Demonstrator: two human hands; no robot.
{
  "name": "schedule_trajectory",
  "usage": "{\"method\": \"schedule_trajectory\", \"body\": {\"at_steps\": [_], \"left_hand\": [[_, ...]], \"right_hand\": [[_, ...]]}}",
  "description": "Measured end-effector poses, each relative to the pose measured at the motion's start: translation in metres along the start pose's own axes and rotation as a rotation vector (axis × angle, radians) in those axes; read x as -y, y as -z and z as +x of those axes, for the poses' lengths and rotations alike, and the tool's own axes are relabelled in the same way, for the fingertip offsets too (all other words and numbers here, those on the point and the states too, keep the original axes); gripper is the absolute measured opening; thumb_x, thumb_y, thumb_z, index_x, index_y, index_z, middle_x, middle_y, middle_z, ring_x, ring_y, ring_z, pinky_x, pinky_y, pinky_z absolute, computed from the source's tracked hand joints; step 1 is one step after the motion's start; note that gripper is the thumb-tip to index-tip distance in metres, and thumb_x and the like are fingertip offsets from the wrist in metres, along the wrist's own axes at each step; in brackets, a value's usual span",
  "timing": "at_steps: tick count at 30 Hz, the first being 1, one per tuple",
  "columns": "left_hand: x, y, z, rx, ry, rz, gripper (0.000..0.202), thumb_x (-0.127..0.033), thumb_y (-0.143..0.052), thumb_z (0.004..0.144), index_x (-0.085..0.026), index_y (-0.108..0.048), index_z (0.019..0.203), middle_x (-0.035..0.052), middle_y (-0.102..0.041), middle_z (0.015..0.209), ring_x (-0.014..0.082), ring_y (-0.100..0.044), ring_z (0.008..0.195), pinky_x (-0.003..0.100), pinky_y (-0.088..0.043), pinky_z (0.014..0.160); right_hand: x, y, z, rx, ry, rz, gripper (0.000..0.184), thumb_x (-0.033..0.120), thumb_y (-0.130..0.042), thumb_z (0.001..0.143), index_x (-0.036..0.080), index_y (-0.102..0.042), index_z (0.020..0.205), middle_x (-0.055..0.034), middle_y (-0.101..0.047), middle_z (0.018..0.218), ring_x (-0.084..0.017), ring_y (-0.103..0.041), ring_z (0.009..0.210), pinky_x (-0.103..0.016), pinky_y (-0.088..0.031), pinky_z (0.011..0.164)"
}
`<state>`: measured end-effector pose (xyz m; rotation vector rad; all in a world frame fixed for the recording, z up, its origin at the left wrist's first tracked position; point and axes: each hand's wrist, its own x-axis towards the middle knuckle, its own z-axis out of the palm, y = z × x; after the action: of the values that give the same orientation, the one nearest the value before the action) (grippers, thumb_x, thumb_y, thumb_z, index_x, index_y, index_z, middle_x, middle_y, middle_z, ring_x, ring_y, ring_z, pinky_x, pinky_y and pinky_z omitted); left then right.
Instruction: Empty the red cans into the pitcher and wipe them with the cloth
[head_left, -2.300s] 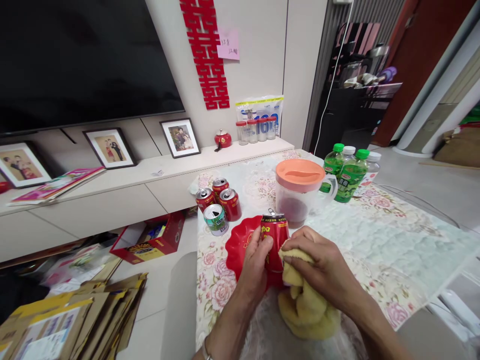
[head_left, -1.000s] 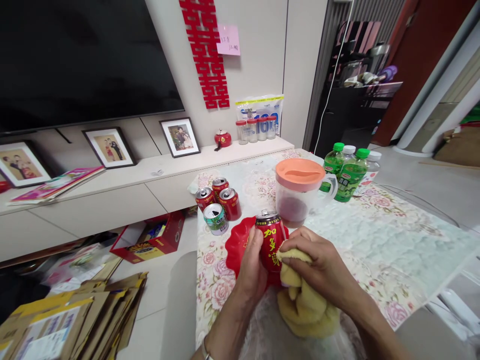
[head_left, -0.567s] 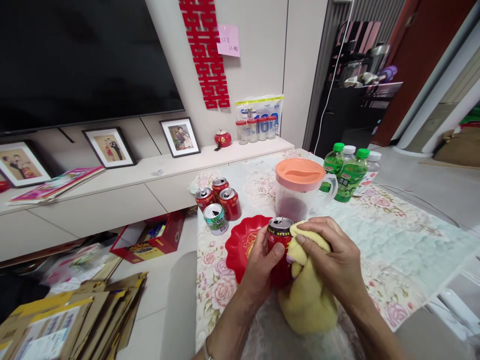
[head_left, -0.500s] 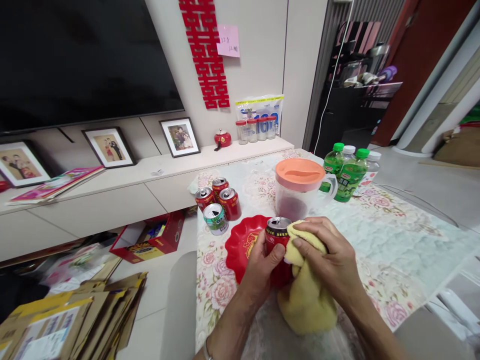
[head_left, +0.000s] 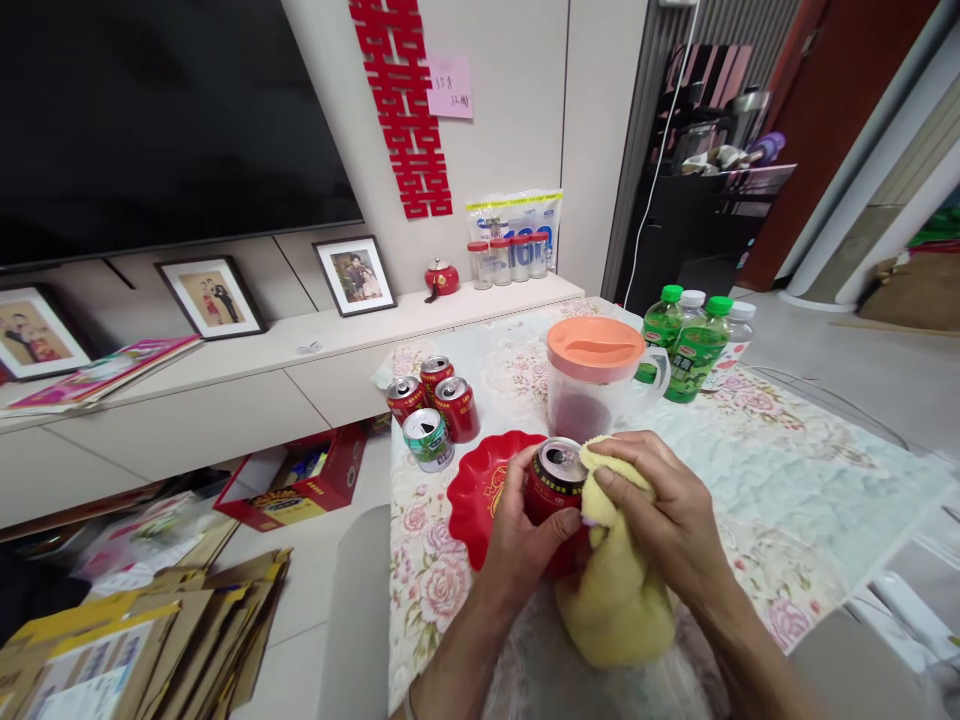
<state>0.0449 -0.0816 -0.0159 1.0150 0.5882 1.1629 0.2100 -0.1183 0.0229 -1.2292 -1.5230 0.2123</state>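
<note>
A red drink can (head_left: 551,490) with an opened top is held in my left hand (head_left: 525,535), the fingers wrapped round its side. My right hand (head_left: 667,510) grips a yellow cloth (head_left: 619,590) and presses its upper edge against the can's right side near the rim; the rest of the cloth hangs down. Behind and below the can lies a red scalloped plate (head_left: 465,500), partly covered by my hands. Several opened cans stand close together to the left: red ones such as this red can (head_left: 458,412), and a green and white can (head_left: 428,442) in front.
Beyond my hands stands a clear pitcher (head_left: 559,400) with an orange lid. Green-capped bottles (head_left: 694,360) are to its right on the flowered tablecloth (head_left: 817,470). Glass jars (head_left: 500,265) and framed photos line the cabinet. Folded cardboard (head_left: 172,640) lies at lower left.
The can has tilted a little, so more of its top faces me. Both hands keep hold of the can and cloth. The whole view has shifted slightly.
</note>
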Motion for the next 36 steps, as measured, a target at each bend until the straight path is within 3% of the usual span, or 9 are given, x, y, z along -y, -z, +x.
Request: {"method": "schedule_trajectory", "body": {"at_steps": [3,12,16,22,28,36], "left_hand": [[0.000,0.000,0.001,-0.032,-0.087,0.122,0.061,-0.031,-0.095,0.070,-0.030,-0.068,0.125,0.0072,-0.073,0.127,0.0328,-0.067,0.119,0.045,-0.051,0.105],[0.009,0.007,0.001,-0.206,-0.193,0.355,0.065,-0.028,-0.096,0.066,-0.030,-0.071,0.126,0.0088,-0.067,0.132,0.0379,-0.059,0.129,0.049,-0.045,0.112],[0.011,0.012,0.003,-0.102,-0.221,0.484,0.069,-0.035,-0.092,0.072,-0.029,-0.063,0.134,0.0094,-0.065,0.135,0.0365,-0.060,0.128,0.053,-0.046,0.111],[0.011,0.013,0.006,0.074,-0.141,0.325,0.075,-0.052,-0.094,0.070,-0.030,-0.061,0.134,0.0074,-0.066,0.131,0.0341,-0.062,0.124,0.050,-0.047,0.109],[0.007,0.013,0.005,0.201,-0.070,0.312,0.079,-0.053,-0.095,0.069,-0.031,-0.060,0.136,0.0072,-0.064,0.134,0.0347,-0.059,0.127,0.050,-0.044,0.110],[0.005,0.018,0.006,0.315,-0.126,0.471,0.077,-0.058,-0.092,0.071,-0.031,-0.060,0.137,0.0087,-0.058,0.135,0.0357,-0.055,0.127,0.053,-0.042,0.109]], "right_hand": [[0.005,0.006,0.000,0.091,0.068,-0.067,0.018,0.021,-0.061,0.101,0.026,-0.075,0.110,-0.0053,-0.069,0.104,-0.019,-0.068,0.100,-0.031,-0.054,0.085],[0.019,0.007,-0.003,0.220,0.044,-0.099,0.018,0.020,-0.055,0.104,0.026,-0.073,0.103,-0.0042,-0.066,0.099,-0.017,-0.067,0.090,-0.028,-0.054,0.076],[0.017,0.012,-0.001,0.271,0.017,-0.065,0.018,0.020,-0.056,0.104,0.027,-0.073,0.104,-0.0023,-0.065,0.098,-0.015,-0.066,0.089,-0.026,-0.053,0.076],[0.008,0.018,-0.001,0.194,0.060,-0.166,0.019,0.017,-0.057,0.103,0.028,-0.071,0.107,-0.0021,-0.063,0.102,-0.017,-0.064,0.094,-0.029,-0.051,0.079],[0.002,0.025,-0.001,0.205,0.098,-0.205,0.019,0.016,-0.055,0.105,0.028,-0.068,0.106,-0.0022,-0.062,0.101,-0.016,-0.063,0.095,-0.028,-0.050,0.079],[-0.005,0.029,0.001,0.237,0.238,-0.264,0.020,0.012,-0.055,0.104,0.027,-0.067,0.110,-0.0037,-0.060,0.104,-0.017,-0.061,0.098,-0.027,-0.050,0.080]]}}
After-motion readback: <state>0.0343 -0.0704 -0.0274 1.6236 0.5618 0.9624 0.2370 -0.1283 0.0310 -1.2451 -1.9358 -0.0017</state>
